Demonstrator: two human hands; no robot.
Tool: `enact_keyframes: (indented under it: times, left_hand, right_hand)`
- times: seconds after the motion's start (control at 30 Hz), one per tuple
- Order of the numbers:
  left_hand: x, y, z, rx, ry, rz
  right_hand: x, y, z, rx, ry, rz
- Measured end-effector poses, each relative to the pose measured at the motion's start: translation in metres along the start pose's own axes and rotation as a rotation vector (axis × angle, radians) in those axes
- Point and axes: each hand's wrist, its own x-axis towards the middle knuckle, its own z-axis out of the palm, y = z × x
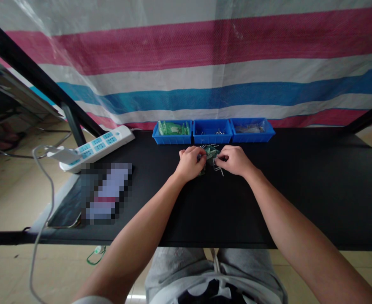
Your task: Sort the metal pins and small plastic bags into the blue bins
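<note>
My left hand (190, 164) and my right hand (234, 160) meet over the middle of the black table (300, 190), both with fingers curled. Between them sits a small green circuit board (210, 152), which both sets of fingertips pinch or touch. Several tiny metal-legged parts (219, 170) lie loose on the table just below the board. What exactly each fingertip grips is too small to make out.
Three blue bins stand in a row behind the hands: the left one (172, 132) holds green boards, the middle one (213, 131) small parts, the right one (252, 130) clear bags. A white power strip (99, 147) and a blurred flat object (105, 194) lie at the left.
</note>
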Motion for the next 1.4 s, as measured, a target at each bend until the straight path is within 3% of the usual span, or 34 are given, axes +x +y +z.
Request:
enact_keyframes:
  times: [0.2,0.33,0.47,0.63,0.83,1.07,1.23,1.4]
  left_hand:
    - [0.000,0.001,-0.001,0.018,-0.009,-0.008]
    - [0.000,0.003,-0.002,0.006,0.005,0.012]
    - [-0.002,0.006,-0.004,-0.058,0.056,0.113]
    - [-0.005,0.009,-0.005,-0.184,0.073,0.186]
    - [-0.006,0.013,-0.006,-0.239,-0.004,0.162]
    - [-0.005,0.017,-0.007,-0.269,0.058,0.102]
    - [-0.001,0.010,-0.003,-0.418,0.112,-0.034]
    - [0.002,0.004,0.000,-0.515,0.141,-0.128]
  right_hand:
    - [0.003,-0.002,-0.001,-0.085,0.230,0.038]
    - [0.006,-0.002,-0.003,0.059,0.356,0.140]
    - [0.006,-0.009,-0.001,0.286,0.267,0.210]
    - [0.004,-0.024,0.002,0.244,0.125,0.073]
    - [0.001,-0.027,0.004,0.153,0.085,-0.056]
    - [0.000,-0.033,0.000,0.260,0.031,-0.074]
    - [-0.002,-0.034,-0.002,0.312,0.061,-0.046]
    - [-0.001,-0.027,0.003,0.209,0.196,-0.036]
